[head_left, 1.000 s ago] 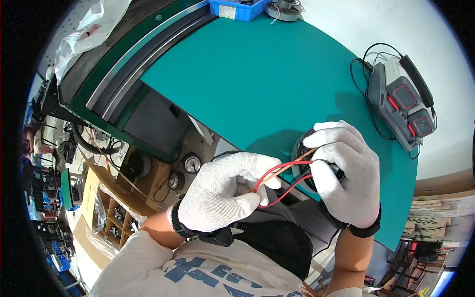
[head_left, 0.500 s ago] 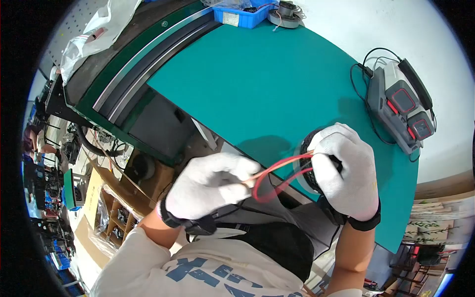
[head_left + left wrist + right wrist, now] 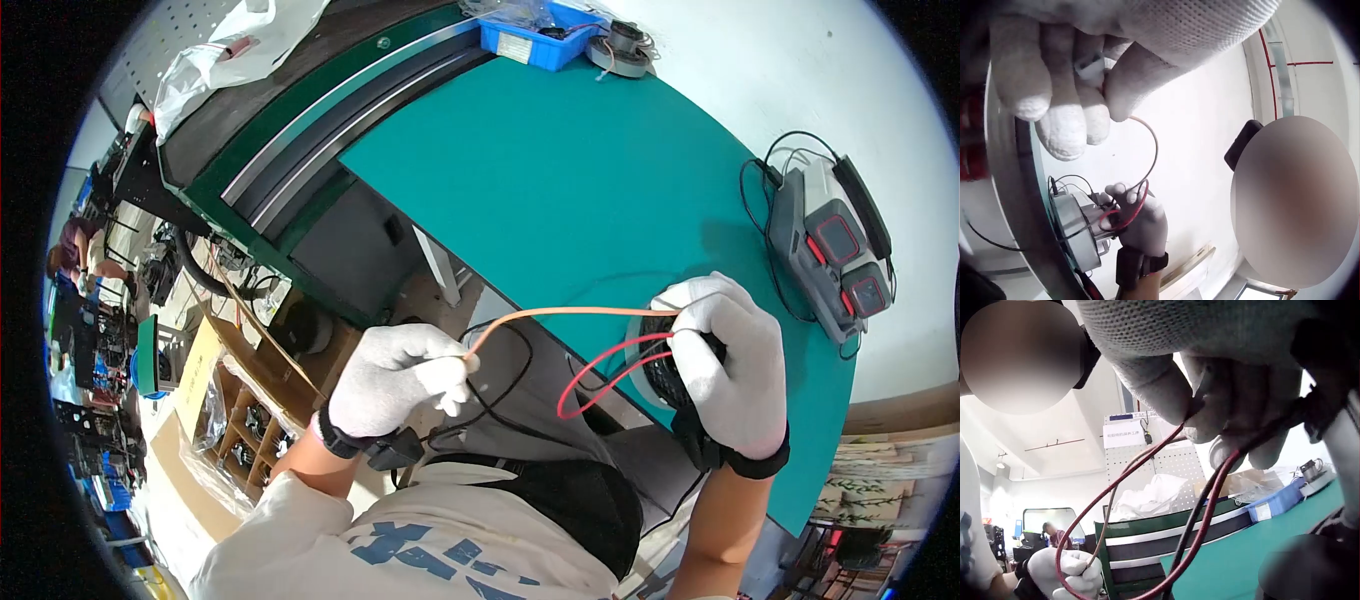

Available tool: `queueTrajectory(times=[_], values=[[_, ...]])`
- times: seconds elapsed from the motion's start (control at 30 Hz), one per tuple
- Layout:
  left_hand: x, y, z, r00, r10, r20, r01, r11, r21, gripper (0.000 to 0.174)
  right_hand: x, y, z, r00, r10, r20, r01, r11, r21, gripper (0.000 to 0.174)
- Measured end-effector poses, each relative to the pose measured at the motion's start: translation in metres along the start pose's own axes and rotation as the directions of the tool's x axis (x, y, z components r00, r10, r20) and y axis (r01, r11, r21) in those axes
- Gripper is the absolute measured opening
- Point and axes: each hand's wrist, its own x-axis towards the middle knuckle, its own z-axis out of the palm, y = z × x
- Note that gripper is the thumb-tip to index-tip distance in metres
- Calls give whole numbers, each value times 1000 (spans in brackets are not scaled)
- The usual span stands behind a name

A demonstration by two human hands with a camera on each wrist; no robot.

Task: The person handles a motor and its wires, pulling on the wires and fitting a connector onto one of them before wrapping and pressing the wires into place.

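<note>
My gloved left hand [image 3: 400, 375] pinches one end of a thin orange wire [image 3: 560, 311] between thumb and fingers. A small white piece [image 3: 1090, 65] shows among those fingers in the left wrist view. The orange wire arches across to my gloved right hand [image 3: 730, 360], which pinches it together with a red wire [image 3: 580, 385] bent into a loop. In the right wrist view a black wire [image 3: 1191, 525] runs beside the red one. Under the right hand is a round part with a black side [image 3: 660, 375], at the table's near edge and largely hidden by the hand.
The green tabletop [image 3: 560, 190] spreads in front. On its right stands a grey charger with battery packs [image 3: 835, 240] and black cables. A blue bin [image 3: 540, 45] and a round grey part with wires [image 3: 622, 55] are at the back. An open divided carton [image 3: 245, 430] lies at lower left.
The left hand has moved left, drawing the orange wire out into a long arch. The red wire loop has come away from the left hand. The right hand keeps its grip beside the round part.
</note>
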Motion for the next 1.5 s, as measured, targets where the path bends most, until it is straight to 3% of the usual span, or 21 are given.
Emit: queueTrajectory(times=[0.2,0.27,0.4,0.43,0.47,0.53,0.57,0.6,0.67,0.73,0.8,0.93,1.0,1.03,1.07,1.23,1.33,1.5], values=[[-3,10,17,997,57,55,-50,992,-120,10,-1,-24,-8,997,81,13,-82,996,30,6],[-5,21,28,993,109,42,-107,993,-57,7,1,-36,-6,976,-216,-5,215,975,-59,13],[-6,43,45,970,210,122,-212,977,2,7,2,-62,-9,925,-365,106,380,895,-233,16],[-6,55,46,964,199,177,-224,966,130,11,4,-67,-8,920,-383,79,390,888,-242,15],[-3,57,48,961,206,185,-232,964,132,11,3,-68,-10,920,-385,73,391,886,-251,15],[2,59,57,828,493,268,-559,763,325,14,-2,-65,-12,961,-277,-7,275,957,-93,14],[0,62,64,878,433,206,-476,838,268,16,-5,-60,-15,956,-286,-72,283,958,-54,11],[-1,66,68,872,440,215,-486,833,265,16,-10,-61,-19,954,-289,-78,284,957,-66,11],[0,74,76,881,433,188,-470,847,250,16,-24,-64,-25,991,-17,-130,40,983,177,8],[2,74,81,844,482,236,-534,800,275,20,-34,-56,-28,987,25,-161,10,978,210,7],[1,71,84,876,432,214,-473,857,206,24,-42,-50,-32,976,136,-168,-81,950,300,8],[3,71,93,838,455,303,-526,820,225,27,-54,-42,-33,968,164,-192,-75,914,399,8],[3,76,101,865,427,263,-492,824,279,25,-60,-39,-31,960,191,-206,-80,888,452,8],[4,78,103,824,476,308,-559,773,301,24,-61,-39,-30,953,218,-212,-86,863,498,8],[5,79,105,777,521,355,-624,714,317,23,-62,-38,-30,953,219,-212,-86,860,503,8],[3,82,114,770,539,342,-636,690,346,22,-60,-40,-30,928,181,-326,-29,907,421,9],[7,80,115,740,600,305,-672,638,376,23,-60,-40,-26,906,208,-369,-5,877,481,8],[7,77,110,724,602,336,-685,575,447,26,-58,-41,-24,900,256,-354,-83,896,435,8]])
